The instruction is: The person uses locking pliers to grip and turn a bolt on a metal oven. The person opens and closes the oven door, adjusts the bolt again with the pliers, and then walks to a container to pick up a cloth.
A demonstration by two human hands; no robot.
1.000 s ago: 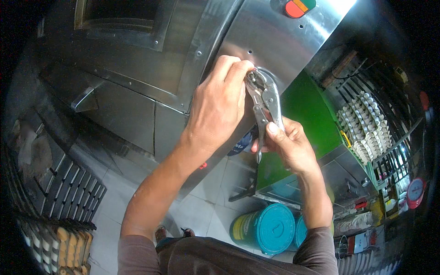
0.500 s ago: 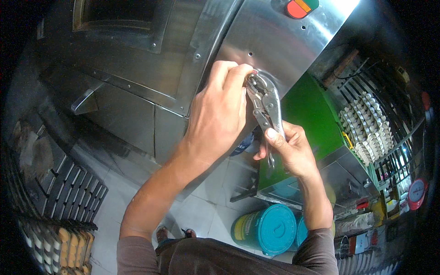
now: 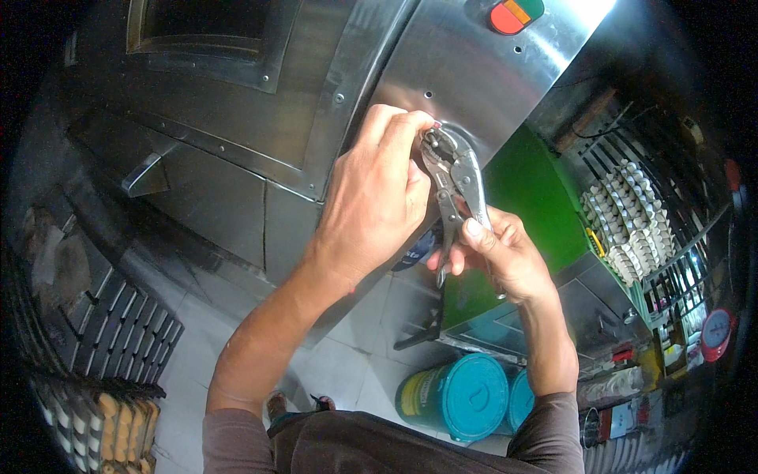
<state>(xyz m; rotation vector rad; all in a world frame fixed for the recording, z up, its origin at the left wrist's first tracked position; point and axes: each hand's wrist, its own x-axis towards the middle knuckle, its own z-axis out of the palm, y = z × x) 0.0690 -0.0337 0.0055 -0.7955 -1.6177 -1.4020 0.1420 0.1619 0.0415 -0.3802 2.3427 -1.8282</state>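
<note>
My right hand (image 3: 509, 257) holds a pair of silver locking pliers (image 3: 472, 186) by the handles, which stand apart. The jaws point up toward the stainless steel panel (image 3: 474, 87). Close beside them is my left hand (image 3: 367, 197), its thumb and index finger pinched at the jaw tip. A small reddish bit shows at those fingertips; what they hold is too small and hidden to make out. Above the fingers the panel has a small round hole (image 3: 428, 95). A red and green switch (image 3: 513, 14) with an orange middle sits higher on it.
On the left is a large steel oven-like door (image 3: 229, 118) with a handle (image 3: 142, 174). A green-topped cabinet (image 3: 521, 229) stands right, with stacked egg trays (image 3: 628, 221) beyond. Below are teal-lidded buckets (image 3: 474, 395); a dark slatted rack (image 3: 130, 332) is at lower left.
The pliers' handles have spread farther apart in my right hand, and the jaws look wider. My left hand stays nearly in place at the panel.
</note>
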